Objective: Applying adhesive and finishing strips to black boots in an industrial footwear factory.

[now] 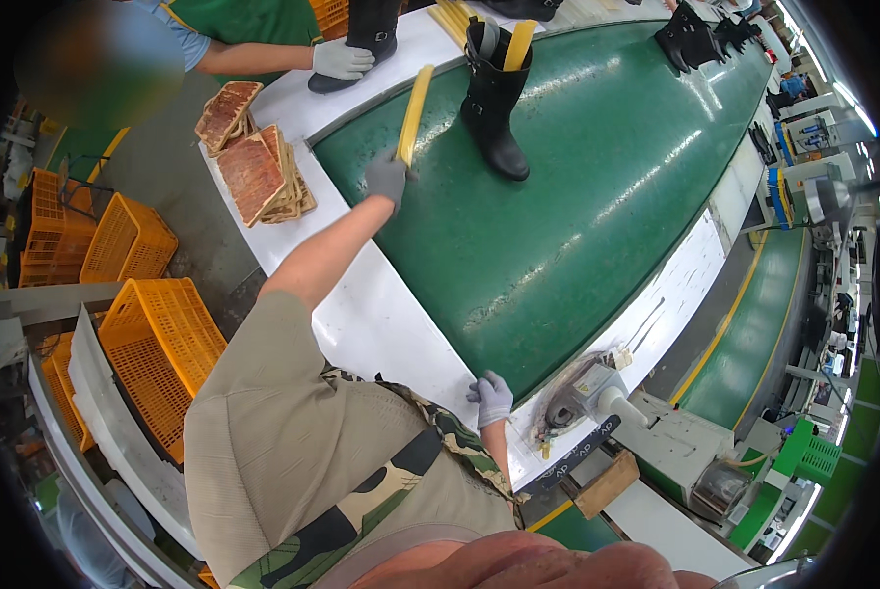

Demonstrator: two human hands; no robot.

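Observation:
My left hand (pixel 386 180), in a grey glove, is closed around the lower end of a long yellow strip (pixel 416 110). The strip stands up at a slant over the left edge of the green conveyor belt (pixel 567 216). Beyond it to the right, a black buckled boot (pixel 492 113) stands upright on the belt, with a similar yellow strip (pixel 519 45) poking out of its shaft. My right hand (pixel 492 396), in a pale glove, rests near the belt's near corner by the white table edge, fingers loosely bent and apart, nothing visible in it.
Across the table a person's white-gloved hand (pixel 342 60) touches another black boot (pixel 359 49). Brown boards (pixel 253 177) are stacked at the white table's left corner. More yellow strips (pixel 453 20) lie at the back. A small machine (pixel 585 388) sits right of my right hand; orange crates (pixel 160 334) stand left.

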